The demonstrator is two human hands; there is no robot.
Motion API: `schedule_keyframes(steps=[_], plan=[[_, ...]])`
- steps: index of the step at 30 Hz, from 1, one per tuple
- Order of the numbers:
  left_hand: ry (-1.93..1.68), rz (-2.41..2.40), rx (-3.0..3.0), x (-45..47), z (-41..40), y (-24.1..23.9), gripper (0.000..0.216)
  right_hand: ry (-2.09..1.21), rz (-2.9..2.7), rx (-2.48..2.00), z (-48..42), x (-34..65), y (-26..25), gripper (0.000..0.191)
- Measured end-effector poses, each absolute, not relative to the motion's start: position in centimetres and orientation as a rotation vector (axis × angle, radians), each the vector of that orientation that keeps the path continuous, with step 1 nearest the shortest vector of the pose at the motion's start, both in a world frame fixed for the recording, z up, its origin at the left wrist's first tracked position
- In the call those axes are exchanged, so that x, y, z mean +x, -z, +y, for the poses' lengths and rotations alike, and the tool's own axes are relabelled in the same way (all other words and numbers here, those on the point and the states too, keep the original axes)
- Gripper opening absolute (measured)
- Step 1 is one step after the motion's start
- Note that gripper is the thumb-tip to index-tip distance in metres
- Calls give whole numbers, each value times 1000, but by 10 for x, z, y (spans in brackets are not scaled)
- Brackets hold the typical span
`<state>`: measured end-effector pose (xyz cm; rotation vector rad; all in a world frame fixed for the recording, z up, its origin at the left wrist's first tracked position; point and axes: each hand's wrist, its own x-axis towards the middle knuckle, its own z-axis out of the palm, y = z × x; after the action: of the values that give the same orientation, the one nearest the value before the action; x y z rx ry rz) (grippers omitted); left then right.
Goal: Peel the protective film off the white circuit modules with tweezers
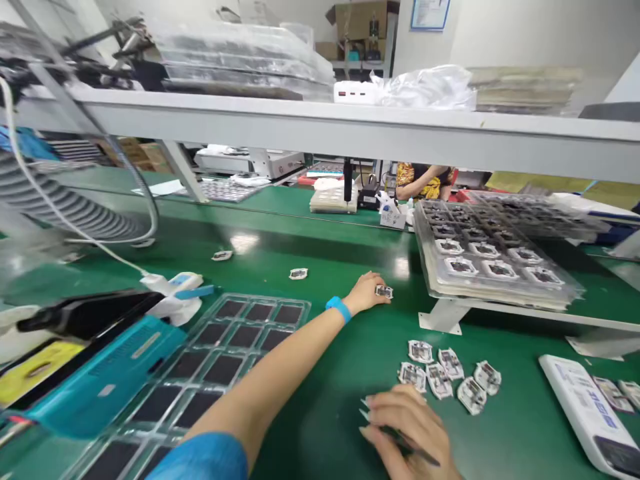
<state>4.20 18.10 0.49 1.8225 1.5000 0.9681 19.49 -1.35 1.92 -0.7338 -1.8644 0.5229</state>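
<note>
My left hand (367, 292) reaches far out over the green belt, a blue band on its wrist, and pinches a small white-framed part (384, 291) at its fingertips. My right hand (407, 427) rests near the front edge with its fingers curled round a thin dark tool (417, 452). Just beyond the right hand lies a cluster of several small white parts (449, 375). Two more loose parts (299, 273) (222, 255) lie farther out on the belt.
A clear compartment tray (210, 360) lies at left beside a teal device (103, 380). A stack of filled trays (493, 257) sits raised at right. A white box (587, 413) lies at the far right. An overhead shelf (350, 130) spans the bench; another person sits behind.
</note>
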Motion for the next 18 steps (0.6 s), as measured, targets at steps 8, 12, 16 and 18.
schedule_keyframes(steps=[8, 12, 16, 18], plan=[[-862, 1202, 1465, 8, 70, -10, 31, -641, -1503, -792, -7, 202, -23, 7], [-773, 1087, 1297, 9, 11, -11, 38, -874, -1296, -843, -3, 202, -19, 4], [-768, 1072, 1192, 14, -12, -17, 37, -1048, -1305, -891, -1, 197, -13, 9], [-777, 1064, 1192, 14, -13, -17, 38, -1069, -1325, -901, -2, 195, -12, 10]])
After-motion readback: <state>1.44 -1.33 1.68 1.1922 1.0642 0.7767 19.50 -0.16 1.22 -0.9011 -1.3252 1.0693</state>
